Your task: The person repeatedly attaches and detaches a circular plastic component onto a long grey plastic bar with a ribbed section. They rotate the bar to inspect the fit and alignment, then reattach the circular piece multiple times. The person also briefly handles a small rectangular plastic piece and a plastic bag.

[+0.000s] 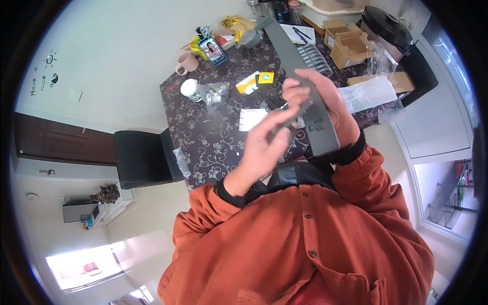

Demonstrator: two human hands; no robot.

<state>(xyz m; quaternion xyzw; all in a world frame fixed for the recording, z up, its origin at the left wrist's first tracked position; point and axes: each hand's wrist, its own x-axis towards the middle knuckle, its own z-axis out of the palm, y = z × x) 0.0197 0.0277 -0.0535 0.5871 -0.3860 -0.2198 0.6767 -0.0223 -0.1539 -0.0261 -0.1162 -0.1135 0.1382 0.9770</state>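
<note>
A long, flat dark grey plastic bar (pixel 316 109) is held up on a slant over the table, with a small recess near its lower end. My right hand (pixel 328 94) is wrapped round its right edge, the fingertips showing on the left side. Just left of the bar is my left hand (pixel 268 140), its thumb and fingers closed towards each other around a slim dark piece I cannot make out. Behind the hands, a printed white paper (pixel 251 119) and a small yellow packet (pixel 266 78) lie on the patterned tablecloth (pixel 208 137).
A white lidded cup (pixel 191 90), a pink mug (pixel 187 63) and a propped phone (pixel 212 51) stand at the left. Bananas (pixel 238 25) lie at the back. Opened cardboard boxes (pixel 349 44) and a black cooker (pixel 387 29) occupy the right. A black chair (pixel 145 157) adjoins the table's left side.
</note>
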